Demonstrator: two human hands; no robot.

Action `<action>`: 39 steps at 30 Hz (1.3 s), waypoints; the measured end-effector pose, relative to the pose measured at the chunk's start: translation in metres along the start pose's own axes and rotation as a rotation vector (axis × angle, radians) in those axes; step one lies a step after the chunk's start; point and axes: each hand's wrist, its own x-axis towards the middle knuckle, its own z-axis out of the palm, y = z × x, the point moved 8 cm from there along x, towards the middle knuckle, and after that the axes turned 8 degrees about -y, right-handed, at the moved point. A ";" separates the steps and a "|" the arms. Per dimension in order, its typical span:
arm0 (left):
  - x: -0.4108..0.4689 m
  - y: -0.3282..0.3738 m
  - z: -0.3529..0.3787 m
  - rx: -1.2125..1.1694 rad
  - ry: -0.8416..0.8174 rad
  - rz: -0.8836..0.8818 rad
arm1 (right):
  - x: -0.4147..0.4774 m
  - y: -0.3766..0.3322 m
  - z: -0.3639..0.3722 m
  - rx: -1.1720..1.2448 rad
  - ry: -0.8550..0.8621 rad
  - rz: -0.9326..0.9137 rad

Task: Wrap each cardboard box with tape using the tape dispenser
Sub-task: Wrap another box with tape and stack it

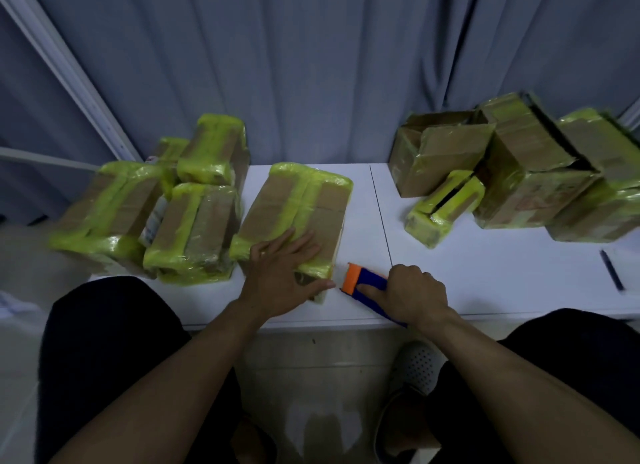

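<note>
Box (298, 203) pinned under my flat, spread left hand (285, 267); tape dispenser (367, 283) gripped in my right hand (414, 297), best pulled taut and level across it.

Tape dispenser (363, 287) — right of box (294, 214)

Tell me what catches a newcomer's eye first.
Yellow-green tape on cardboard boxes: a sealed pile left, an opened pile right on the table. At centre the left hand lies flat on one taped box; the right hand grips a blue-and-orange tape dispenser beside it.
</note>
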 end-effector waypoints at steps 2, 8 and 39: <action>0.001 0.000 0.002 -0.100 -0.081 0.025 | 0.003 0.011 0.001 0.156 -0.016 0.023; -0.003 -0.021 -0.026 -0.423 -0.023 0.036 | 0.003 0.020 -0.008 0.436 0.056 0.016; 0.141 -0.106 -0.021 -0.030 -0.229 -0.115 | 0.128 -0.115 -0.137 0.659 0.056 -0.288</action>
